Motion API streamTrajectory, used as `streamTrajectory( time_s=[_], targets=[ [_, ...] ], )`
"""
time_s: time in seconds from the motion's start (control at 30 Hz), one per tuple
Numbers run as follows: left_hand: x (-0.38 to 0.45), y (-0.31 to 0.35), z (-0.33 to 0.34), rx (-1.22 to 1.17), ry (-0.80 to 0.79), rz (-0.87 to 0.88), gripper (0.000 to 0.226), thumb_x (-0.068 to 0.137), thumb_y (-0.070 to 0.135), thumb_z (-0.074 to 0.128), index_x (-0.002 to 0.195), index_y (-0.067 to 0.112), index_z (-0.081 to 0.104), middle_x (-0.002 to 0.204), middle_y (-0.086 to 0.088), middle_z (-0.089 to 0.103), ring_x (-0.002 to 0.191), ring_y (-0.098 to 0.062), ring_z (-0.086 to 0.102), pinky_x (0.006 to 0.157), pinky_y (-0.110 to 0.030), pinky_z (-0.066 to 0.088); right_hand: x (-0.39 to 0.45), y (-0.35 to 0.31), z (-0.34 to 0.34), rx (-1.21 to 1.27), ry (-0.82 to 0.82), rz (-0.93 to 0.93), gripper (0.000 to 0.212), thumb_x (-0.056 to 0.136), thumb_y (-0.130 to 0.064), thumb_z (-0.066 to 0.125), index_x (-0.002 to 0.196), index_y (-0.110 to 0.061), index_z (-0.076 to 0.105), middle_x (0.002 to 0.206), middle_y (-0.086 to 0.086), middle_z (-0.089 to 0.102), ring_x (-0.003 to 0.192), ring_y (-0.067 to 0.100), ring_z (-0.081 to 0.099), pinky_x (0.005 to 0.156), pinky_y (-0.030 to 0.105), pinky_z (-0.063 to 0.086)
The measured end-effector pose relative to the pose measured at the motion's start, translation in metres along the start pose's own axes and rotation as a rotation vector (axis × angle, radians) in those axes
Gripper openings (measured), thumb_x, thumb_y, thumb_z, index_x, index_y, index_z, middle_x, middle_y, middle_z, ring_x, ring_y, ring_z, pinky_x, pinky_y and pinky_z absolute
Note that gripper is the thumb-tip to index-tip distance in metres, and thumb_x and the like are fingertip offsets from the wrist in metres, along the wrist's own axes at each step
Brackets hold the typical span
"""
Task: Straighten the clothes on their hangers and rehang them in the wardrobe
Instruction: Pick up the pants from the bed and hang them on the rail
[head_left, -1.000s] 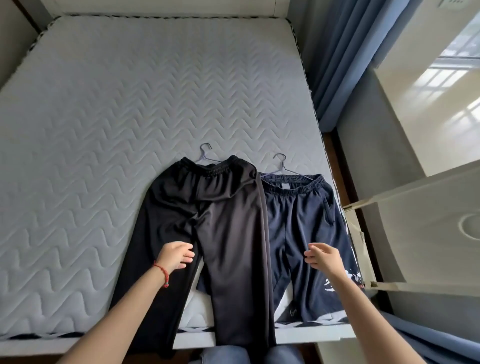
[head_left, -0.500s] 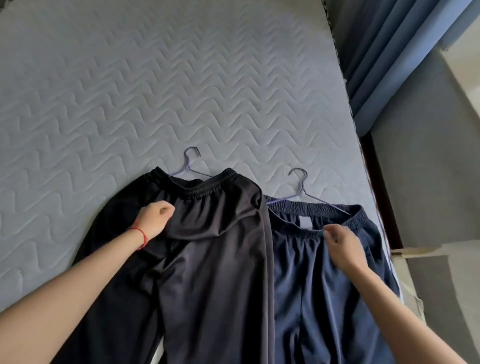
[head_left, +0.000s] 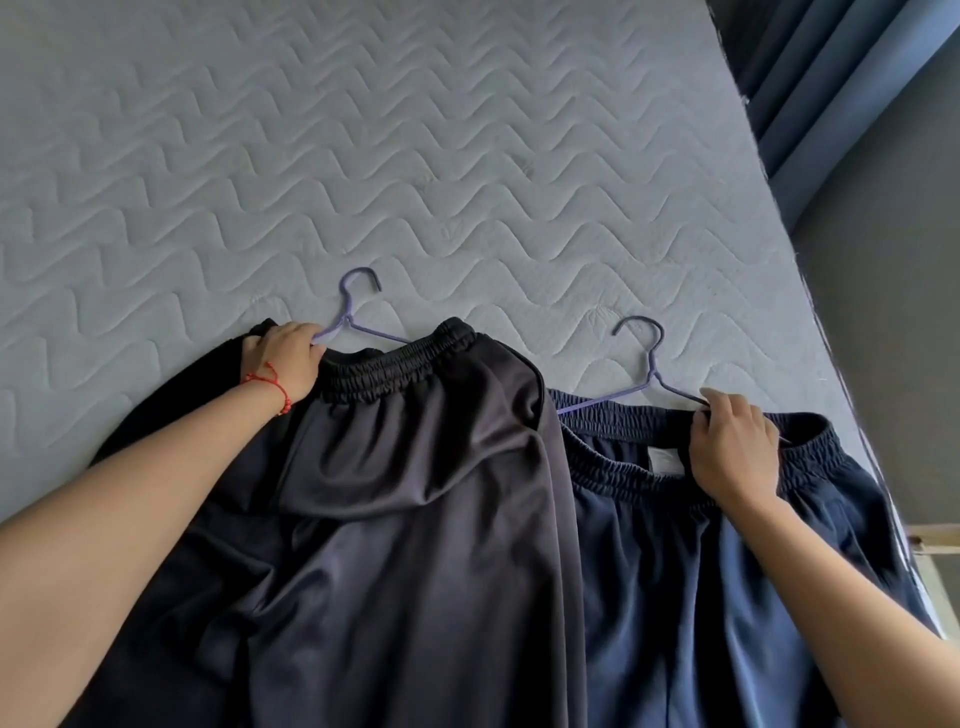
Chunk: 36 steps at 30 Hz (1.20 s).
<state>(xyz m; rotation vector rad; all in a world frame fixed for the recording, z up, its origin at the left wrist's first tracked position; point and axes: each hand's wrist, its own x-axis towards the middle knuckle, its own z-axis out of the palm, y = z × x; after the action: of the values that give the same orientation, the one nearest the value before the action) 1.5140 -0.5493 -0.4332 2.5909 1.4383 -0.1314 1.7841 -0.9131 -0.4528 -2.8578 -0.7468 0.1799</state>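
Black trousers (head_left: 415, 519) are laid flat on the quilted mattress (head_left: 415, 156), filling the lower middle of the view, with their gathered elastic waistband (head_left: 400, 364) turned toward twelve o'clock. Their cloth is smooth and faintly glossy, and soft folds are seen running down from the waistband. A purple wire hanger (head_left: 349, 312) is threaded through the waist, its hook lying on the mattress just beyond the waistband. The hanger's left shoulder, together with the left corner of the waistband, is grasped by the left hand (head_left: 285, 358), whose fingers are curled round it; a red cord bracelet (head_left: 270, 387) is worn on that wrist.

At three o'clock of the trousers, touching them and partly overlapped by their edge, navy shorts (head_left: 701, 571) are spread out, with a ruched waistband and a pale label (head_left: 665, 460) sewn inside it. A second hanger (head_left: 649, 374) of the same kind is carried in that waist, its hook dark at the tip. The right arm of this hanger is pinched at the waistband by the right hand (head_left: 735, 452), the fingers bent over the wire.

Beyond the shorts, at two o'clock, blue curtains (head_left: 810, 78) and a grey wall (head_left: 893, 260) are seen beside the bed's edge.
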Motion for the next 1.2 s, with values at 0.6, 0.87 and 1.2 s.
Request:
streamTrajectory(
  time_s=[0.6, 0.87, 1.2],
  targets=[
    [-0.065, 0.01, -0.101, -0.34, 0.06, 0.045, 0.017, 0.088, 0.009, 0.055, 0.087, -0.004, 0.065, 0.088, -0.023, 0.063, 0.087, -0.037, 0.058, 0.076, -0.037, 0.042, -0.035, -0.02, -0.096, 0.041, -0.047, -0.051, 0.021, 0.094, -0.015, 0.045, 0.101, -0.004, 0.061, 0.1, 0.019, 0.062, 0.089, 0.039, 0.059, 0.064, 0.036, 0.037],
    [-0.141, 0.013, -0.22, -0.504, 0.039, 0.072, 0.013, 0.085, 0.006, 0.058, 0.087, -0.004, 0.067, 0.076, -0.008, 0.061, 0.077, -0.019, 0.053, 0.071, -0.023, 0.034, -0.094, -0.069, -0.205, 0.093, -0.189, -0.051, 0.015, 0.088, -0.008, 0.046, 0.092, -0.008, 0.061, 0.099, 0.012, 0.064, 0.09, 0.032, 0.058, 0.063, 0.032, 0.037],
    [-0.235, -0.024, -0.339, -0.622, 0.156, -0.177, 0.012, 0.082, 0.007, 0.062, 0.083, -0.004, 0.068, 0.083, -0.02, 0.068, 0.08, -0.029, 0.059, 0.07, -0.024, 0.035, -0.162, -0.142, -0.326, 0.336, -0.285, 0.039, 0.02, 0.082, -0.006, 0.047, 0.064, -0.006, 0.056, 0.067, 0.011, 0.055, 0.069, 0.03, 0.056, 0.06, 0.03, 0.036]
  ],
)
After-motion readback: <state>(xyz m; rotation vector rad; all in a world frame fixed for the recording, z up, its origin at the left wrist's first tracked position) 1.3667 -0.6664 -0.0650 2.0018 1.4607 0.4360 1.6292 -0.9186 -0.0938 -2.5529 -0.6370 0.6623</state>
